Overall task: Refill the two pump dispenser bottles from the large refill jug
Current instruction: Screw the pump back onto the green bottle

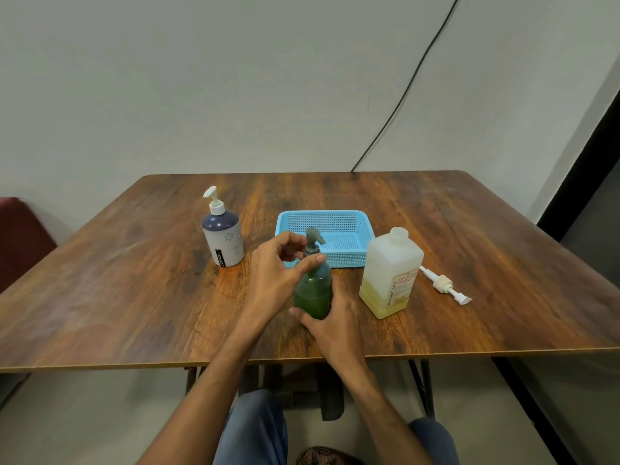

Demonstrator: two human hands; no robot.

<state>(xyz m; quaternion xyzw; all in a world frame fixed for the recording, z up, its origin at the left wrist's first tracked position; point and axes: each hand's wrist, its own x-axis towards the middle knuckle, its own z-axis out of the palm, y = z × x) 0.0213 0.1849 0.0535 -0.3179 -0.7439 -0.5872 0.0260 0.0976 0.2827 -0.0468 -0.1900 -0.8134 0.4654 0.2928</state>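
Wooden table (134,263) against grey wall (201,78) (black cable (407,92) trailing).

You have 1 view only, from your head, wide-angle, looking forward and down across the table (134,297). It sits close: your left hand (271,278) and right hand (331,325) meet on the bottle (312,294) near mid-frame. The wall (201,78) fills the top of the frame, your knees (255,427) the bottom edge, under the table's near edge.

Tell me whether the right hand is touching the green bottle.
Touching. The head view shows the right hand gripping the green bottle at its base.
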